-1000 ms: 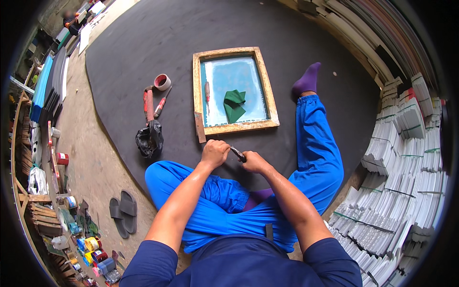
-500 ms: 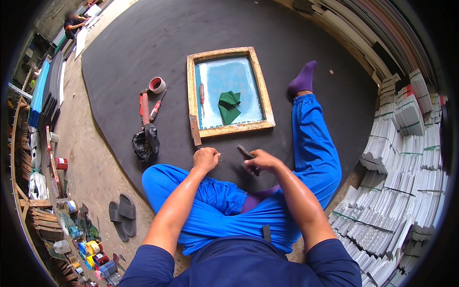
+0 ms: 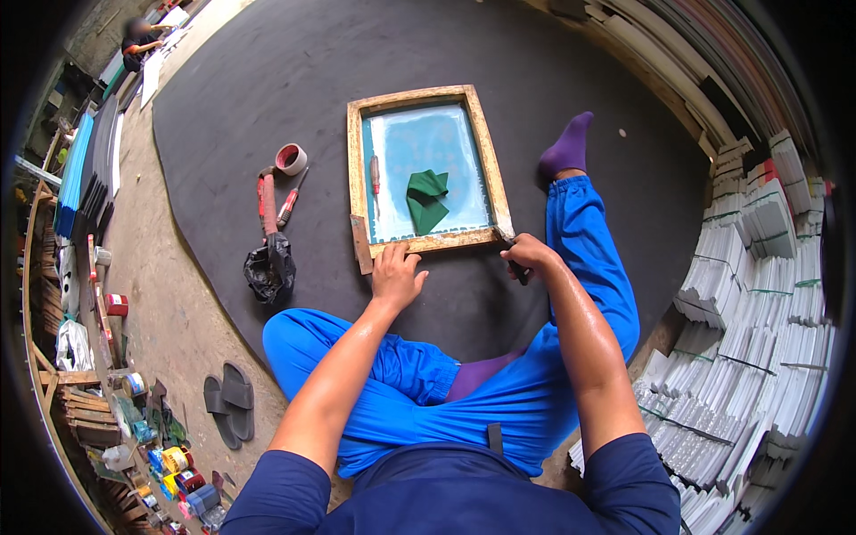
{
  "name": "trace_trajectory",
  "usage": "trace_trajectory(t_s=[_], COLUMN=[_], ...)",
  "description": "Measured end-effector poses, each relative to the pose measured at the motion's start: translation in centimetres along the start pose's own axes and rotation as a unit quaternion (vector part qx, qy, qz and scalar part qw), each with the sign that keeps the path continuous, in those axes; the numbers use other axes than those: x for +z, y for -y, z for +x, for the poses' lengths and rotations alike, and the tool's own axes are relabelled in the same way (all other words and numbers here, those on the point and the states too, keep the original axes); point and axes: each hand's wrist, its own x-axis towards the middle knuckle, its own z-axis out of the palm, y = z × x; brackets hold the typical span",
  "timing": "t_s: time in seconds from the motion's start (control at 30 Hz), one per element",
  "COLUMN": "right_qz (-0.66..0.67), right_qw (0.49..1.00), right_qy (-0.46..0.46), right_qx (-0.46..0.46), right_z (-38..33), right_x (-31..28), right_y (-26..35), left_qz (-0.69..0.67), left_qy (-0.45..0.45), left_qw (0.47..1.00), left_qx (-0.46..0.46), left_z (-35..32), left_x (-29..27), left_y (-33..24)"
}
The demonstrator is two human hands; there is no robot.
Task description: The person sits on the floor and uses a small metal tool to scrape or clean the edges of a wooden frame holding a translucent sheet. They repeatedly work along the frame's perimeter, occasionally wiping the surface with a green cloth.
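Note:
A wooden frame (image 3: 354,152) with a pale blue mesh panel lies flat in front of me. My left hand (image 3: 395,275) rests its spread fingers on the frame's near rail, holding nothing. My right hand (image 3: 530,256) is closed around a dark hand tool (image 3: 518,271), whose tip meets the frame's near right corner. The grip hides much of the tool, so I cannot tell its exact kind. On the mesh lie a folded green cloth (image 3: 428,201) and a slim tool with a reddish handle (image 3: 375,176). A brownish flat strip (image 3: 361,244) lies against the near left corner.
Left of the frame are a tape roll (image 3: 291,159), a hammer (image 3: 268,203), a red-handled screwdriver (image 3: 288,207) and a black plastic bag (image 3: 270,268). Grey sandals (image 3: 230,406) sit lower left. Bundled white stacks (image 3: 744,294) line the right. Another person (image 3: 138,45) is far left.
Both hands have moved forward to the frame. My left hand has uncurled onto the near rail. My right hand has carried the dark tool right and forward to the near right corner.

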Motion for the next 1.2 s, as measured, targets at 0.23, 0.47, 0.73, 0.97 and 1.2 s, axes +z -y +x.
trace_trajectory(t_s=[0.23,0.47,0.73,0.97,1.2], right_qz=[-0.051,-0.147,-0.202,-0.168,-0.021], right_qw=[0.997,0.985,0.975,0.955,0.948], right_qy=[0.031,0.051,-0.088,-0.244,-0.285], right_qx=[0.049,0.078,0.005,-0.03,-0.139], right_z=[0.4,1.0,0.9,-0.3,3.9], right_x=[-0.6,-1.8,0.4,3.9,6.2], right_y=[1.8,3.7,0.7,-0.9,-6.5], left_qz=[-0.004,-0.01,-0.019,-0.021,-0.028], left_qy=[0.011,0.008,0.005,0.013,0.004], left_qw=[1.0,1.0,1.0,1.0,1.0], left_qx=[-0.001,-0.001,-0.002,-0.011,-0.004], left_z=[0.4,-0.4,-0.2,0.0,0.0], left_x=[0.3,0.9,1.2,1.1,0.9], left_y=[0.2,0.7,0.8,0.6,0.5])
